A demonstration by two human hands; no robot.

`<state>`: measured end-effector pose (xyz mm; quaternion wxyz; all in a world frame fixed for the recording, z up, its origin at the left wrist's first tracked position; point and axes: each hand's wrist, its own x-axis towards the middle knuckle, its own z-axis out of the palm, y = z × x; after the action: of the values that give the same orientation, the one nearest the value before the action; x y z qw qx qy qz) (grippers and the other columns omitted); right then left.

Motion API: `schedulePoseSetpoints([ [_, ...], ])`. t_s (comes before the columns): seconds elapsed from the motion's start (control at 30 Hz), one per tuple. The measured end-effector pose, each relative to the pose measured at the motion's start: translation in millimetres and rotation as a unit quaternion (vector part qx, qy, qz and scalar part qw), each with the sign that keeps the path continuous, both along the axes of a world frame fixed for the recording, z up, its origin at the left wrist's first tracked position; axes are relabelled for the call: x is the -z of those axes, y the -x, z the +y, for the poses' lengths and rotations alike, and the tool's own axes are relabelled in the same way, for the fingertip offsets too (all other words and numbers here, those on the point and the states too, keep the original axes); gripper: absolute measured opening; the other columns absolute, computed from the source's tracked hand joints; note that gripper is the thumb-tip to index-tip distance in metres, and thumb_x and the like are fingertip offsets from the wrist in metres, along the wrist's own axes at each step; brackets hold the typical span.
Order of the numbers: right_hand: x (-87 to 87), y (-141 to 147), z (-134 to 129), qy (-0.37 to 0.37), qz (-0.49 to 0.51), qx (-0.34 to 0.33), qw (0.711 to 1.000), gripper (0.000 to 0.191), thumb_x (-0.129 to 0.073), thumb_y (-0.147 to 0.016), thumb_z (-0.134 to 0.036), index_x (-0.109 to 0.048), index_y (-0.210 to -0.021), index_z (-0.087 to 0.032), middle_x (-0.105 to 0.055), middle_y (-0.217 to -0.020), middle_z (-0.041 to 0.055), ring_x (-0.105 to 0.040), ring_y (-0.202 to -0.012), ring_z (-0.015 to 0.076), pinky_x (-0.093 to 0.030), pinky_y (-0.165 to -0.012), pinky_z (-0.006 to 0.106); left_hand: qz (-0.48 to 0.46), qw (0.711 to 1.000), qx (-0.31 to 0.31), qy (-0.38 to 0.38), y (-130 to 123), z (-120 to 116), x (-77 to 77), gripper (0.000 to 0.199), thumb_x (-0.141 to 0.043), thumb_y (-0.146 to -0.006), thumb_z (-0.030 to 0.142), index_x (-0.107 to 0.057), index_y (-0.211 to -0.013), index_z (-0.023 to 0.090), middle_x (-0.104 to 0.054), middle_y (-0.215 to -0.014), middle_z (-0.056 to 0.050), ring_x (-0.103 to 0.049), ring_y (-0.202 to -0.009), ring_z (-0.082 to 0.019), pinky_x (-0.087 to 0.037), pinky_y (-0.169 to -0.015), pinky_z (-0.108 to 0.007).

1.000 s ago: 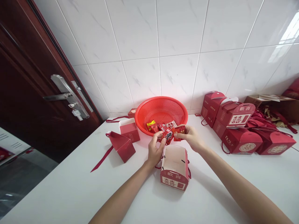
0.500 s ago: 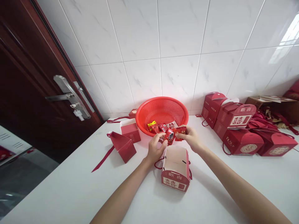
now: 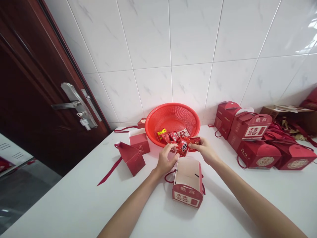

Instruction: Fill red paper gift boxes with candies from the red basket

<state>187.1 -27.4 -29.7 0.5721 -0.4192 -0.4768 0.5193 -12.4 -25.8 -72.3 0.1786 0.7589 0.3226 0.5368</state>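
Above the far end of a red gift box (image 3: 187,188) that stands open at its top, both my hands are together. My left hand (image 3: 164,161) has its thumb and finger at the left edge of a red snack packet (image 3: 182,147) with a large black character. My right hand (image 3: 207,152) pinches another small red packet (image 3: 194,141) right beside it. Just behind them, a red plastic basket (image 3: 172,107) holds several wrapped sweets, including a yellow one (image 3: 162,132). Dark red cord handles hang at the box's sides, and its inside shows pale.
Left of the basket are an opened red box (image 3: 139,140) and a folded red box with ribbon (image 3: 131,160). Several red gift boxes (image 3: 255,127) are stacked at right, before a cardboard box (image 3: 303,115). A tiled wall closes the back; a door (image 3: 32,82) stands left.
The view has shifted slightly. My left thumb and finger have spread a little at the packet with the black character. My right hand keeps its pinch on the other packet.
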Motion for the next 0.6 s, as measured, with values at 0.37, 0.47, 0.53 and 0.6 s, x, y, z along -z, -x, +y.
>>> schedulePoseSetpoints([
  [0.37, -10.9, -3, -4, -0.009, 0.009, -0.003, 1.000, 0.032, -0.089, -0.054, -0.033, -0.070, -0.076, -0.020, -0.074, -0.079, 0.0035, -0.067, -0.072, 0.0201, -0.056, -0.071, 0.037, -0.043, 0.997, -0.053, -0.020, -4, -5, 6.0, 0.021, -0.058, -0.087, 0.029, -0.063, -0.106, 0.020, -0.070, -0.084, -0.002, -0.067, -0.077, -0.016, -0.056, -0.077, -0.031],
  [0.47, -13.7, -4, -5, -0.013, 0.010, -0.007, 1.000, 0.032, -0.089, -0.054, -0.035, -0.071, -0.076, -0.020, -0.074, -0.079, 0.0036, -0.068, -0.073, 0.0208, -0.056, -0.071, 0.037, -0.051, 0.997, -0.053, -0.013, -4, -6, 5.8, 0.021, -0.059, -0.087, 0.029, -0.064, -0.105, 0.021, -0.070, -0.081, -0.001, -0.066, -0.075, -0.016, -0.056, -0.075, -0.030],
  [0.53, -15.6, -4, -6, -0.014, 0.009, -0.009, 1.000, 0.033, -0.090, -0.055, -0.036, -0.071, -0.077, -0.020, -0.074, -0.079, 0.0037, -0.068, -0.074, 0.0213, -0.057, -0.071, 0.037, -0.059, 0.997, -0.049, 0.006, -5, -7, 5.6, 0.022, -0.060, -0.086, 0.030, -0.064, -0.106, 0.021, -0.070, -0.080, 0.000, -0.066, -0.074, -0.015, -0.056, -0.074, -0.030],
  [0.6, -17.4, -3, -8, -0.015, 0.010, -0.011, 1.000, 0.033, -0.090, -0.055, -0.037, -0.070, -0.076, -0.020, -0.074, -0.079, 0.0038, -0.068, -0.074, 0.0214, -0.057, -0.070, 0.037, -0.070, 0.996, -0.044, 0.031, -6, -8, 5.3, 0.024, -0.062, -0.085, 0.031, -0.065, -0.107, 0.021, -0.070, -0.081, 0.000, -0.066, -0.074, -0.015, -0.056, -0.074, -0.029],
])
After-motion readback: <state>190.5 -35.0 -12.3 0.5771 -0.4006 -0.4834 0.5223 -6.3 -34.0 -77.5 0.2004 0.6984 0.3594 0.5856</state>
